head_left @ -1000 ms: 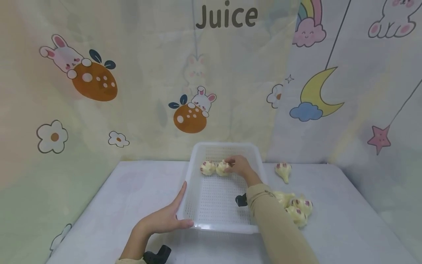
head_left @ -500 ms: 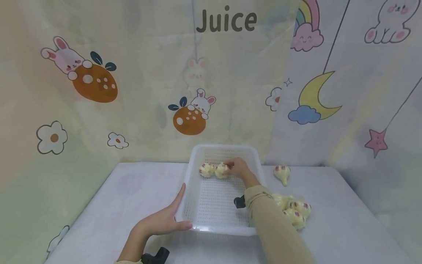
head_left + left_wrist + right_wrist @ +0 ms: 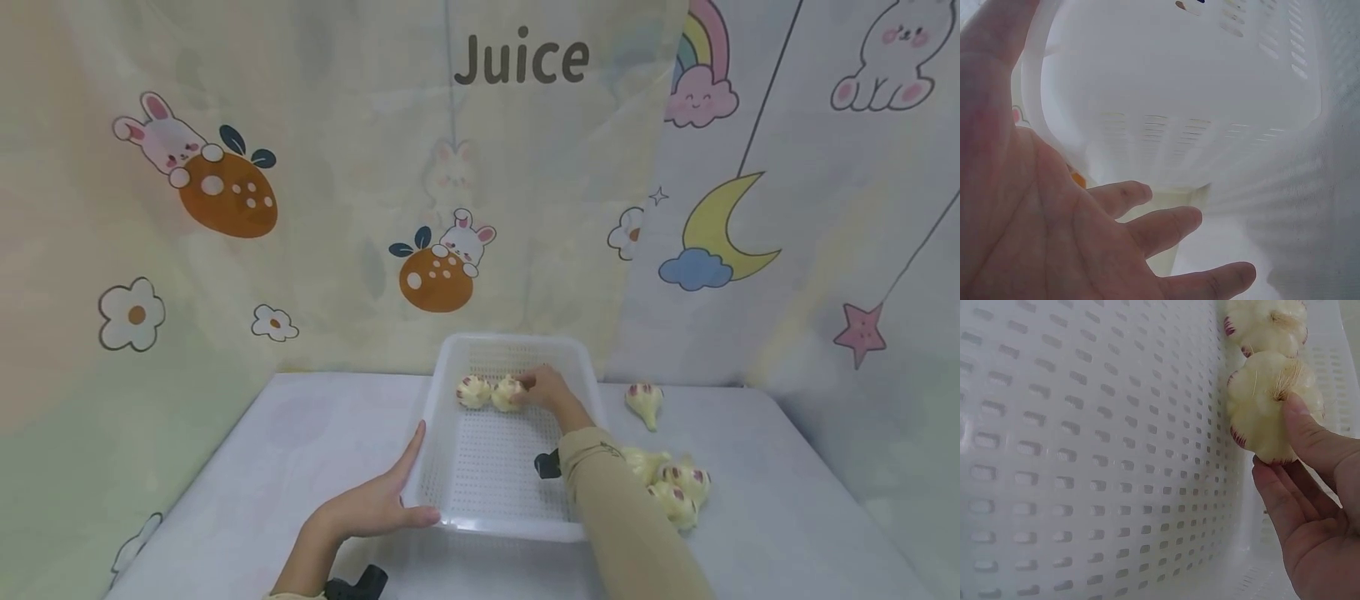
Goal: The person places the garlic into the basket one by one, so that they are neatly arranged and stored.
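Note:
In the head view, a white perforated plastic basket (image 3: 513, 467) stands mid-table. My left hand (image 3: 367, 507) rests against its near left corner, thumb at the front rim and index finger along the left side. The left wrist view shows that hand's other fingers (image 3: 1166, 228) spread and fairly straight beside the basket wall (image 3: 1166, 75). Inside the basket, my right hand (image 3: 549, 390) pinches a garlic bulb (image 3: 1266, 419) between thumb and fingers. A second garlic bulb (image 3: 473, 392) sits to its left, touching or nearly touching it.
Right of the basket, several garlic bulbs (image 3: 675, 504) lie in a cluster, partly hidden by the right sleeve (image 3: 630, 508). One garlic bulb (image 3: 644, 404) lies apart near the table's far edge. A printed cloth (image 3: 337, 183) hangs behind the table (image 3: 787, 500).
The view shifts slightly. Both hands, the basket and the garlic bulbs keep nearly the same places, and the right hand stays on the same bulb.

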Action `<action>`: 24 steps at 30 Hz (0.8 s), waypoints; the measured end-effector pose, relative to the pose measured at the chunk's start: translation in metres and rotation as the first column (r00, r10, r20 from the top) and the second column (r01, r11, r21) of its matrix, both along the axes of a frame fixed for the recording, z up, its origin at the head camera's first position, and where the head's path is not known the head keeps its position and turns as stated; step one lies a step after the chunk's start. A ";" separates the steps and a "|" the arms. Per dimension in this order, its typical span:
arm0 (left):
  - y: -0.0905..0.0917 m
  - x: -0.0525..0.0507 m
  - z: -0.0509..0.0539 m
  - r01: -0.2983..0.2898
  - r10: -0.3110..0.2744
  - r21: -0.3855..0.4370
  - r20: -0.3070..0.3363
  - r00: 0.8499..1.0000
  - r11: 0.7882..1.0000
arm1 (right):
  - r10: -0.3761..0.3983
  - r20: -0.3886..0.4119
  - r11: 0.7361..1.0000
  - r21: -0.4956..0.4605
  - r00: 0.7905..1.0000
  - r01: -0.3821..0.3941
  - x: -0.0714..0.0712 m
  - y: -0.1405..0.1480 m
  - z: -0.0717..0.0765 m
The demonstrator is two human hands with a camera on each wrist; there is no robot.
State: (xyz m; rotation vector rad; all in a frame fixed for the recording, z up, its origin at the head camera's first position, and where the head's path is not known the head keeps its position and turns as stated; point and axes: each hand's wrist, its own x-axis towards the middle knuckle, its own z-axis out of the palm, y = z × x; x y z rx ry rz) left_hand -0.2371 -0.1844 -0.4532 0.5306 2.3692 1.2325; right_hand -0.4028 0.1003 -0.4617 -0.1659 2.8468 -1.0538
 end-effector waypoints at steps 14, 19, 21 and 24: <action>0.000 -0.005 -0.006 0.005 -0.006 -0.032 -0.038 0.999 0.999 | 0.045 0.000 0.999 0.017 0.999 -0.045 0.008 0.014 0.031; -0.003 -0.003 -0.005 0.002 -0.004 -0.046 -0.038 0.999 0.999 | 0.076 -0.030 0.997 -0.007 0.997 -0.076 0.022 0.019 0.056; -0.003 -0.001 -0.003 0.002 -0.004 -0.049 -0.040 0.999 0.999 | 0.093 -0.046 0.995 -0.022 0.995 -0.094 0.031 0.022 0.064; -0.001 0.000 -0.002 0.006 -0.007 -0.037 -0.034 0.999 0.999 | 0.109 -0.075 0.993 -0.031 0.991 -0.111 0.047 0.029 0.072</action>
